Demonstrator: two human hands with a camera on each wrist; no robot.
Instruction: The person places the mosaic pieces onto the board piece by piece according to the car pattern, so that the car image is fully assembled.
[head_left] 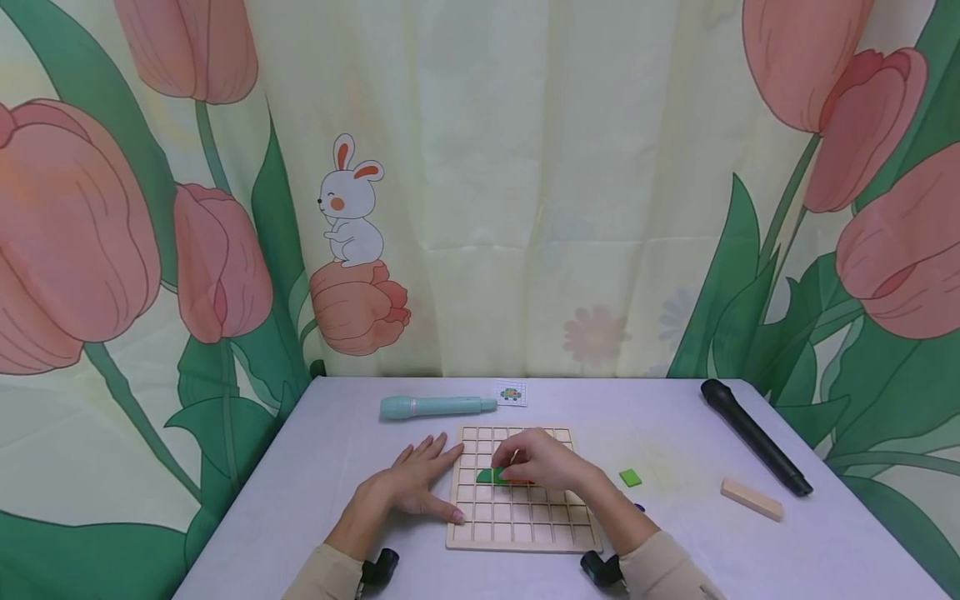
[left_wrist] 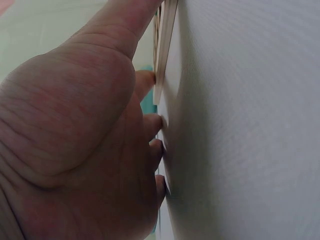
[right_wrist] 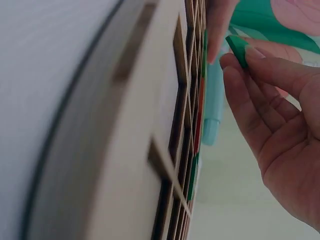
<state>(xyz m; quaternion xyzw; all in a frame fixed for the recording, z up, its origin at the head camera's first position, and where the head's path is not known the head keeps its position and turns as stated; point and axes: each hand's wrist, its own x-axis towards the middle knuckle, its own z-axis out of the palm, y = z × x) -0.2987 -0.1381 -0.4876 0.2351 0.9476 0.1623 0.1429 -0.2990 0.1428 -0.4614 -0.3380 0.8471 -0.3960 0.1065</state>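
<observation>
A wooden grid board [head_left: 517, 533] with square cells lies at the middle of the white table. My left hand [head_left: 416, 483] rests spread beside its left edge, thumb on the edge and fingertips on the tabletop. Over the grid, my right hand [head_left: 540, 460] pinches a small green tile [right_wrist: 238, 50] between thumb and fingertips, held just off the board in the right wrist view. Below those fingers, green [head_left: 486, 477] and red-orange tiles [right_wrist: 200, 107] sit in the grid, partly hidden by the right hand in the head view.
Behind the board lie a light teal tube-shaped thing [head_left: 435, 407] and a small card with a coloured picture [head_left: 512, 393]. To the right are a light green tile [head_left: 630, 477], a wooden block [head_left: 752, 500] and a long black rod [head_left: 757, 437]. A blue piece [head_left: 640, 507] shows beside the right forearm.
</observation>
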